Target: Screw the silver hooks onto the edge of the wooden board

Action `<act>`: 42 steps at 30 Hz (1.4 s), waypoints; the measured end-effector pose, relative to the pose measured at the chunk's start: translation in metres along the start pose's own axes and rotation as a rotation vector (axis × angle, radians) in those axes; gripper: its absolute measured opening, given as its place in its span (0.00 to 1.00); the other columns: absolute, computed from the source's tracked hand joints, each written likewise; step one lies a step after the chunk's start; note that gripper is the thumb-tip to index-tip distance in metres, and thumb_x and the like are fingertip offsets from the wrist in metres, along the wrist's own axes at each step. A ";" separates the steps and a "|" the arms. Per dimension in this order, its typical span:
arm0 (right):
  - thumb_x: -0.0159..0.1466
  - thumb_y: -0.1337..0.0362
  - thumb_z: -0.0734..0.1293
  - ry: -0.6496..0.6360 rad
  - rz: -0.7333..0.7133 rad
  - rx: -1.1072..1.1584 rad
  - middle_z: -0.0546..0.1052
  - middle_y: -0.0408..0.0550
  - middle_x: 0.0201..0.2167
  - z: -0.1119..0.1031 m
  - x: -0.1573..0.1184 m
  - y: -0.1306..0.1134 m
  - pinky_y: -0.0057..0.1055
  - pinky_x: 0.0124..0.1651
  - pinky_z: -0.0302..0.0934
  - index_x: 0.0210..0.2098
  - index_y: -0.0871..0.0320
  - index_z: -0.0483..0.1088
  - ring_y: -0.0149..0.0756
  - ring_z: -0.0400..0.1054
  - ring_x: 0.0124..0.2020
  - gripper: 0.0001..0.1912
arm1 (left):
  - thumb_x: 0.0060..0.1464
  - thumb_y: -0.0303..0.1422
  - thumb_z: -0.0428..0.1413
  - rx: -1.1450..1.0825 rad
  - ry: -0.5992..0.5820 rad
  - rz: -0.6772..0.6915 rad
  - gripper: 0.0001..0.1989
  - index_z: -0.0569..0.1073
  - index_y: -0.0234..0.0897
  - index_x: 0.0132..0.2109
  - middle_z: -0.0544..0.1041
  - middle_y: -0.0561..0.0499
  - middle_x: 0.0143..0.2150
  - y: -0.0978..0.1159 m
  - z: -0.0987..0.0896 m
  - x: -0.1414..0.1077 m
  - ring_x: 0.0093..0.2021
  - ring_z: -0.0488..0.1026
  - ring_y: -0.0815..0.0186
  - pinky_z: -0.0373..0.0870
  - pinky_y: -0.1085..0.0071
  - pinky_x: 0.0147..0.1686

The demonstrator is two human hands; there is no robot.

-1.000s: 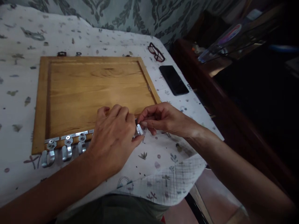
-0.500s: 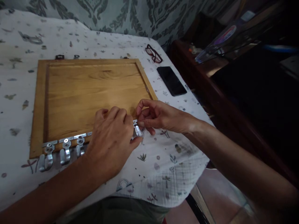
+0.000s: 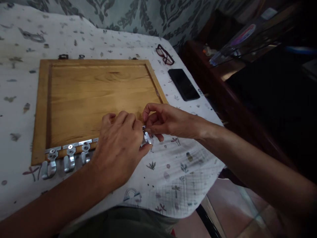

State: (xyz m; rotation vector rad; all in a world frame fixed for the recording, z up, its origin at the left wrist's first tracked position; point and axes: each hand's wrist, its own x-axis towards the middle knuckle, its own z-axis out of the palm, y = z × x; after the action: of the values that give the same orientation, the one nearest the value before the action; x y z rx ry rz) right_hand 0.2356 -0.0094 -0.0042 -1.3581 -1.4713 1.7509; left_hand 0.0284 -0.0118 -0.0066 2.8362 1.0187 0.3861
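A wooden framed panel lies flat on the cloth, with a metal hook rail along its near edge. Three silver hooks show at the left of the rail, and another hook shows at its right end. My left hand is closed over the rail, its fingers curled toward the panel and its thumb by the end hook; it hides the rail's middle. At the panel's near right corner, my right hand pinches thumb and fingers together against the rail's end. Whatever sits in that pinch is hidden.
A patterned white cloth covers the table. Beyond the panel's right side lie a black phone and dark-rimmed glasses. Small dark hardware touches the panel's far edge. Dark red wooden furniture stands at the right.
The camera view has shifted slightly. Both hands keep nearly the same place and grip; my right fingers have moved a little and now cover more of the rail's end.
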 end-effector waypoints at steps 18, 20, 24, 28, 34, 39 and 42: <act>0.51 0.60 0.85 0.032 0.135 0.104 0.79 0.38 0.20 0.001 0.003 -0.004 0.18 0.14 0.45 0.31 0.57 0.66 0.22 0.65 0.13 0.25 | 0.61 0.40 0.65 -0.027 -0.052 -0.015 0.12 0.79 0.34 0.41 0.78 0.42 0.40 0.000 -0.003 0.001 0.48 0.76 0.46 0.71 0.48 0.49; 0.50 0.59 0.85 0.027 0.125 0.107 0.79 0.38 0.20 0.001 0.003 -0.003 0.18 0.14 0.49 0.31 0.57 0.66 0.22 0.66 0.13 0.25 | 0.62 0.40 0.65 -0.031 -0.046 -0.014 0.12 0.80 0.34 0.41 0.78 0.42 0.40 -0.001 -0.003 0.001 0.48 0.76 0.46 0.71 0.47 0.49; 0.52 0.56 0.85 0.018 0.110 0.118 0.79 0.37 0.21 0.000 0.002 -0.001 0.19 0.17 0.58 0.31 0.57 0.67 0.22 0.66 0.14 0.25 | 0.61 0.40 0.65 -0.036 -0.052 -0.023 0.12 0.80 0.33 0.41 0.78 0.42 0.40 -0.002 -0.003 0.002 0.48 0.76 0.45 0.72 0.47 0.49; 0.54 0.53 0.84 0.038 0.075 0.139 0.79 0.37 0.22 0.000 0.000 -0.001 0.20 0.17 0.56 0.32 0.57 0.67 0.22 0.66 0.15 0.25 | 0.61 0.40 0.65 -0.038 -0.070 -0.031 0.13 0.81 0.33 0.42 0.79 0.42 0.40 -0.002 -0.003 0.004 0.48 0.76 0.46 0.72 0.47 0.50; 0.64 0.53 0.77 0.227 -0.168 -0.020 0.79 0.41 0.26 0.014 -0.016 0.006 0.23 0.21 0.59 0.34 0.58 0.71 0.23 0.66 0.20 0.17 | 0.60 0.42 0.66 -0.027 -0.071 -0.053 0.13 0.81 0.35 0.42 0.79 0.42 0.41 -0.001 -0.002 0.003 0.48 0.76 0.47 0.71 0.49 0.50; 0.71 0.68 0.71 0.524 -0.659 -0.717 0.77 0.46 0.34 0.027 -0.036 0.028 0.25 0.36 0.68 0.44 0.61 0.80 0.28 0.72 0.34 0.05 | 0.62 0.42 0.65 -0.026 -0.060 -0.036 0.13 0.80 0.34 0.41 0.79 0.42 0.40 0.000 -0.001 0.003 0.49 0.77 0.46 0.72 0.48 0.49; 0.71 0.72 0.68 0.510 -0.765 -0.864 0.77 0.49 0.38 0.030 -0.042 0.040 0.27 0.38 0.70 0.52 0.63 0.79 0.29 0.74 0.38 0.12 | 0.62 0.41 0.65 -0.027 -0.064 -0.040 0.12 0.80 0.34 0.41 0.79 0.42 0.40 0.000 -0.001 0.004 0.49 0.77 0.45 0.72 0.48 0.50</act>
State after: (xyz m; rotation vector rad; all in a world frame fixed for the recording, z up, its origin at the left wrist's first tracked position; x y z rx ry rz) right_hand 0.2347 -0.0706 -0.0269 -1.1846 -2.1060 0.2478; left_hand 0.0309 -0.0092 -0.0053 2.7800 1.0482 0.3015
